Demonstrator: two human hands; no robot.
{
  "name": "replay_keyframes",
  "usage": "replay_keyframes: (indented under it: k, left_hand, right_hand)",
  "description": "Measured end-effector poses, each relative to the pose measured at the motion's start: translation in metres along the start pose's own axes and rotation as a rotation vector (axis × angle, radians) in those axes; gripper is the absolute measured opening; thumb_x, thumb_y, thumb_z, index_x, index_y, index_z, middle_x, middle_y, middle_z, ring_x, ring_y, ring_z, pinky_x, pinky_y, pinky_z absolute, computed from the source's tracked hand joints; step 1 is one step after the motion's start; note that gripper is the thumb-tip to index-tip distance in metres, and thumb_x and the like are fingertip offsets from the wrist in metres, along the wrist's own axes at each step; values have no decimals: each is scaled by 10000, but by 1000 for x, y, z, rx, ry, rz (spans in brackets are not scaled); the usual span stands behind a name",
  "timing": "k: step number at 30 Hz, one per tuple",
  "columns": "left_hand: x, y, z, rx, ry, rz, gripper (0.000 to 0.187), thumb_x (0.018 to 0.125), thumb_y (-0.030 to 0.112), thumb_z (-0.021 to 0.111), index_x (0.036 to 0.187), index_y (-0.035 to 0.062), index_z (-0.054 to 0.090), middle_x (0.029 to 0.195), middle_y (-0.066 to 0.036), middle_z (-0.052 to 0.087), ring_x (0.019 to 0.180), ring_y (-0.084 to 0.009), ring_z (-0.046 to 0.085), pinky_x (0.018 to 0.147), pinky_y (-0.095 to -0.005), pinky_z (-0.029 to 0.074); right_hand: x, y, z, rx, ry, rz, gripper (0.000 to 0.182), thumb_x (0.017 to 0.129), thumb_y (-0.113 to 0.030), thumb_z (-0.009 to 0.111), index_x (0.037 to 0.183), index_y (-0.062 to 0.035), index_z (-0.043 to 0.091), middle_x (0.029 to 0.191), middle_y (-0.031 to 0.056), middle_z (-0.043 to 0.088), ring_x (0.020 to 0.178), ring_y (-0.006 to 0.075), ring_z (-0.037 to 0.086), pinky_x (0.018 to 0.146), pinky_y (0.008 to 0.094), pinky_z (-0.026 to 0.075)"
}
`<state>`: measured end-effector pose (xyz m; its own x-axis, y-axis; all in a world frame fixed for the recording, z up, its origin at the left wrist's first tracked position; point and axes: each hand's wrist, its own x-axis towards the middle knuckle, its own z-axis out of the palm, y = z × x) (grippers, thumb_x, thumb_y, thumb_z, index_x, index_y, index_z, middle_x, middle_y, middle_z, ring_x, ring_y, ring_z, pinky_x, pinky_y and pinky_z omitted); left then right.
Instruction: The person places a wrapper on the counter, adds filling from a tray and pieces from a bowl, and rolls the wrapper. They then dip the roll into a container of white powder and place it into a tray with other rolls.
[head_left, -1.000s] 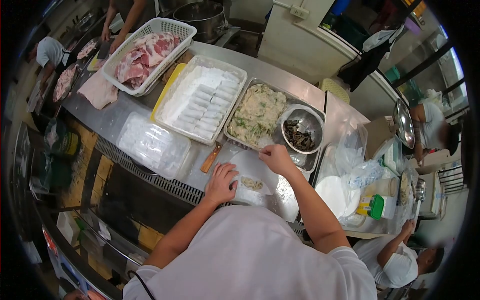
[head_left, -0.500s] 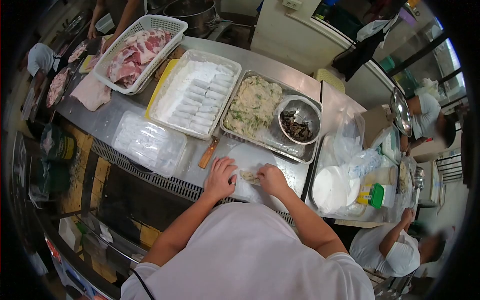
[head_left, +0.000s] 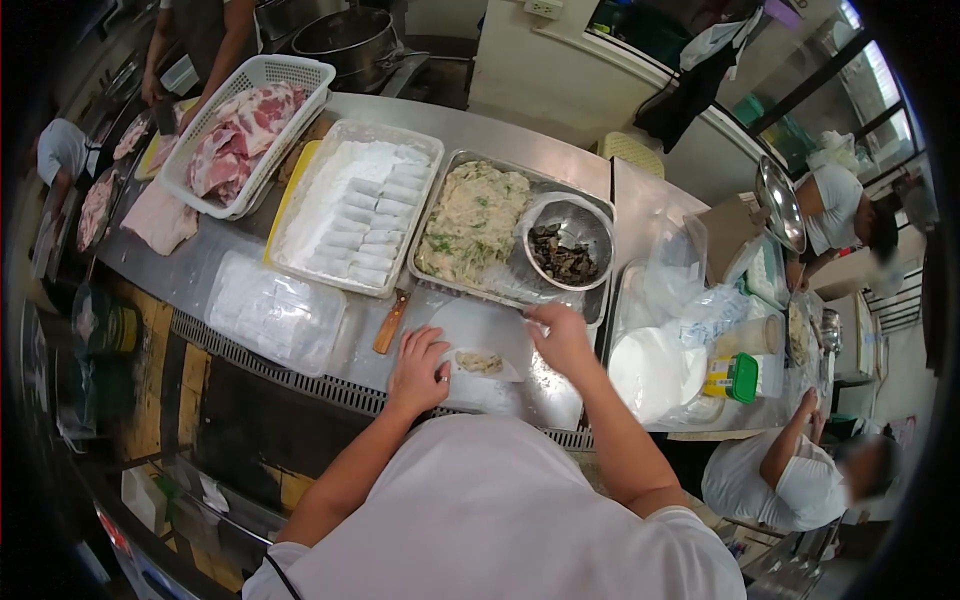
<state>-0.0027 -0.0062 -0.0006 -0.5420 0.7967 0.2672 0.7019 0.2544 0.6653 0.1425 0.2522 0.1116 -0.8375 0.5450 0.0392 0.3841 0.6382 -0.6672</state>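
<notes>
A pale, thin round wrapper (head_left: 462,322) lies on the steel table with a small mound of filling (head_left: 480,362) near its front. Beside the mound's left side, my left hand (head_left: 418,370) rests with fingers stretched out at the wrapper's edge. My right hand (head_left: 562,338) is closed around a thin utensil, its narrow end poking out to the left at the tray's front rim; most of it is hidden. Behind it stands a metal tray (head_left: 455,285) holding a minced filling with green bits (head_left: 472,220) and a bowl of dark pieces (head_left: 565,255).
A wooden-handled tool (head_left: 390,325) lies left of my left hand. Farther left are a plastic box of powdered white rolls (head_left: 360,225), a lidded clear box (head_left: 270,310) and a basket of raw meat (head_left: 322,85). A stack of white rounds (head_left: 640,375) stands right. Other people work at both sides.
My right hand has lifted away from the filling and moved back and right to the tray's front rim. The filling now lies uncovered; my left hand stays by the wrapper.
</notes>
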Motion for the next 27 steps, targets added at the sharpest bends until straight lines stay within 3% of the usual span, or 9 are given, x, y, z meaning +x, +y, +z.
replay_keyframes:
  k: [1, 2, 6, 16, 27]
  left_hand:
    - [0, 0, 0, 8, 1, 4, 387, 848, 95, 731, 1230, 40, 706, 1457, -177, 617, 1459, -391, 520, 1305, -595, 298]
    - [0, 0, 0, 17, 1, 8, 390, 845, 95, 733, 1231, 41, 706, 1457, -178, 618, 1460, -392, 522, 1305, -594, 298]
    - [1, 2, 0, 22, -8, -14, 399, 837, 95, 741, 1230, 38, 704, 1457, -175, 622, 1463, -395, 525, 1302, -600, 304]
    - [2, 3, -1, 41, -22, -28, 401, 830, 99, 751, 1224, 45, 700, 1460, -170, 622, 1449, -403, 536, 1293, -604, 319]
    - [2, 4, -1, 49, -1, -15, 410, 821, 99, 766, 1223, 54, 703, 1445, -167, 623, 1437, -403, 543, 1283, -606, 330]
  right_hand:
    - [17, -2, -18, 42, 57, 124, 260, 913, -122, 755, 1126, 13, 818, 1063, 246, 774, 948, 409, 754, 883, 468, 603]
    - [32, 9, -33, -41, 144, 66, 265, 918, -123, 749, 1133, 16, 818, 1045, 244, 788, 893, 398, 775, 835, 457, 617]
    - [90, 58, -69, -85, 171, 208, 315, 905, -176, 746, 1150, 6, 823, 1029, 279, 791, 984, 424, 785, 909, 477, 619]
    - [168, 89, -13, -410, -80, 239, 336, 876, -216, 768, 1134, -7, 823, 1125, 296, 783, 1095, 464, 756, 1019, 531, 599]
    - [167, 116, -19, -257, -5, 169, 368, 858, -174, 758, 1184, -13, 812, 1115, 287, 789, 1079, 465, 760, 1008, 520, 603]
